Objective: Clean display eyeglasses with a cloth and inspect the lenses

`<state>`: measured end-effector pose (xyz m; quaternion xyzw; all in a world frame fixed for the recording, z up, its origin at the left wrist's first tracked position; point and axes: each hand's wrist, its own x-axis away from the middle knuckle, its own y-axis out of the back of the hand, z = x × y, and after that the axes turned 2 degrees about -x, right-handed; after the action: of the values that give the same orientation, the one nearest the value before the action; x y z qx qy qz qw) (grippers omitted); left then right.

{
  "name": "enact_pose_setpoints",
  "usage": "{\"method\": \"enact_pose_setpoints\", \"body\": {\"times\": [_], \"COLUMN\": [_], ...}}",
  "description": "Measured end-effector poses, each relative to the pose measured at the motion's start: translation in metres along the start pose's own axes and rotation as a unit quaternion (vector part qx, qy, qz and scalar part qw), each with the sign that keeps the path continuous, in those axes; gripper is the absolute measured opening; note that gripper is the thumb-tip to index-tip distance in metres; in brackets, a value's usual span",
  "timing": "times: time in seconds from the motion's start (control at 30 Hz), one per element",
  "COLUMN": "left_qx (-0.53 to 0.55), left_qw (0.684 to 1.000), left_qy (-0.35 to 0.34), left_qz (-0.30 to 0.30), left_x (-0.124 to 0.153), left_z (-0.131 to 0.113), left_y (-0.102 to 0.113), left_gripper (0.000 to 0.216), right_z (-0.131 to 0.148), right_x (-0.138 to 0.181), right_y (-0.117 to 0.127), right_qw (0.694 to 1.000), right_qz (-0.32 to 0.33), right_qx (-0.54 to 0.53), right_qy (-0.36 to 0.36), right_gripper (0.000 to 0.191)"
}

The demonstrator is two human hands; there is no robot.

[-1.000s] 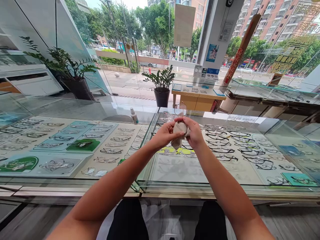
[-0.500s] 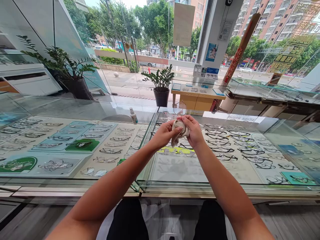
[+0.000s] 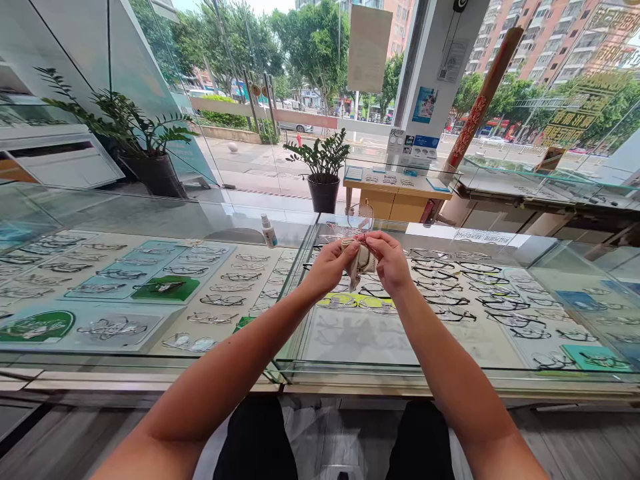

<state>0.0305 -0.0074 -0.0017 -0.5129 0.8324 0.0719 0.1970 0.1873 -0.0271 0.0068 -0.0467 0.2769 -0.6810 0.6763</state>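
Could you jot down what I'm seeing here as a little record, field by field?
Place: shop with a glass counter, rows of spectacle frames laid out under the glass
Left hand: pinches a beige cloth above the counter
Right hand: pinches the same cloth from the other side
Glasses: clear pair, one lens sticking up above the cloth, the rest hidden by it
On the counter: small spray bottle, left of the hands
Behind: potted plant by the window

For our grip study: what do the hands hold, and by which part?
Left hand and right hand pinch a beige cloth wrapped around the glasses' lower end.
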Motion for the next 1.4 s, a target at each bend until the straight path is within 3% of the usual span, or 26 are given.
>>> {"method": "enact_pose_setpoints", "body": {"times": [0.33, 0.77, 0.9, 1.13, 1.4], "left_qx": [0.027, 0.036, 0.050, 0.036, 0.028], "left_qw": [1.000, 0.996, 0.995, 0.997, 0.997], "left_qy": [0.013, 0.023, 0.048, 0.036, 0.018], "left_qz": [-0.007, 0.073, 0.072, 0.053, 0.073], "left_x": [0.0004, 0.0008, 0.0004, 0.0022, -0.0006], "left_z": [-0.0032, -0.0006, 0.0008, -0.0032, -0.0039], "left_y": [0.0020, 0.0069, 0.0084, 0.0047, 0.0074], "left_gripper": [0.059, 0.056, 0.065, 0.058, 0.056], "right_z": [0.0068, 0.0037, 0.0043, 0.0019, 0.0007], "right_x": [0.0030, -0.0019, -0.0020, -0.0012, -0.0036], "right_y": [-0.0012, 0.0025, 0.0015, 0.0003, 0.0020], "right_qw": [0.994, 0.999, 0.999, 0.999, 0.999], "right_qz": [0.042, 0.002, 0.003, 0.024, 0.027], "right_qx": [0.073, 0.038, 0.033, 0.024, 0.025], "right_qy": [0.072, 0.033, 0.028, 0.031, 0.040], "right_gripper": [0.013, 0.016, 0.019, 0.021, 0.025]}}
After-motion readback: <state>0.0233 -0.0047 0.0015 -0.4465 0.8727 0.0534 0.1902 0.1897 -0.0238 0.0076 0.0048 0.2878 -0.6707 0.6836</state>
